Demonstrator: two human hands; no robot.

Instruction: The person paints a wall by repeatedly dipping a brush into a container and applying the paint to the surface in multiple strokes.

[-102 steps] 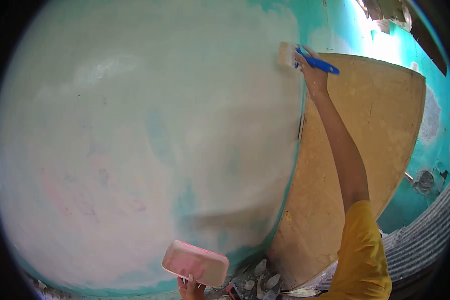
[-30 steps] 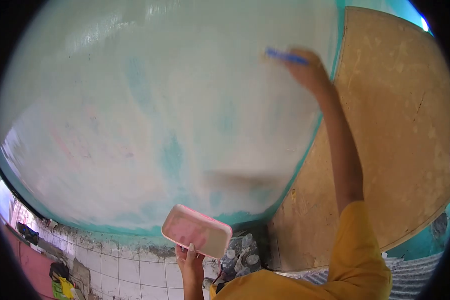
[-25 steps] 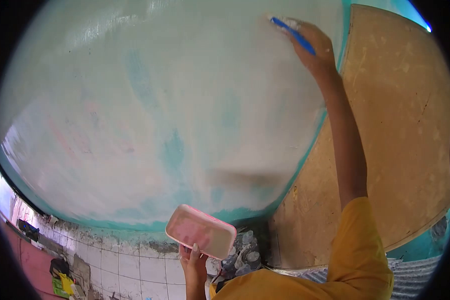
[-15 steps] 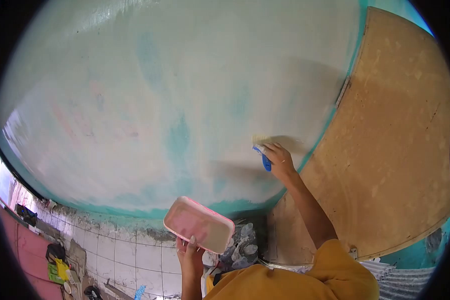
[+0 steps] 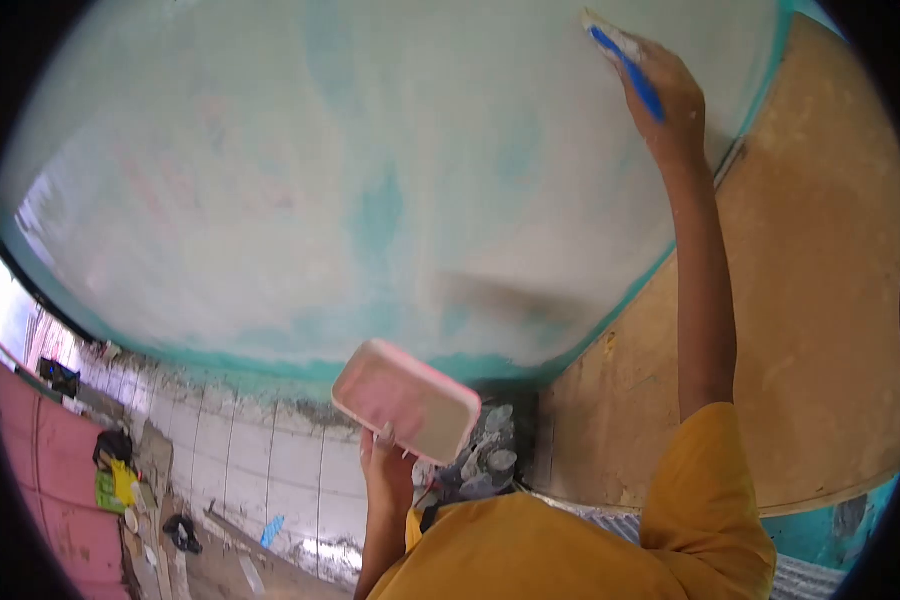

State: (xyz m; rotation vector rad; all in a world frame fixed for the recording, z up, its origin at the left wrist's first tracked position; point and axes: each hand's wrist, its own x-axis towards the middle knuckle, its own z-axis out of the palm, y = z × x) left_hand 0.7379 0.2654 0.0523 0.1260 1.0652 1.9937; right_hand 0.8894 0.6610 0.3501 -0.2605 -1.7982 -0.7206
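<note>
My right hand [image 5: 675, 95] grips a paintbrush with a blue handle [image 5: 642, 88], raised high on the wall [image 5: 240, 210]. The brush's pale bristles are at or close to the wall surface; contact is hard to tell. Whitish paint covers most of the wall, with turquoise showing through in patches and along the edges. Low in front of me, my left hand [image 5: 386, 465] is closed on the near edge of a shallow pink tray [image 5: 438, 374]. A thin layer of pale paint lies in the tray, which is held tilted.
A brown wooden panel [image 5: 810, 260] borders the wall on the right. Below the tray are grey, paint-stained items [image 5: 490, 460] on the floor. White tiles [image 5: 290, 470] run along the wall's foot. Bags [image 5: 120, 480], wood strips and a pink surface [image 5: 65, 450] lie at lower left.
My right hand has carried the brush upward and to the right, with the arm now stretched out. The tray in my left hand sits slightly higher in view, as the camera has tilted.
</note>
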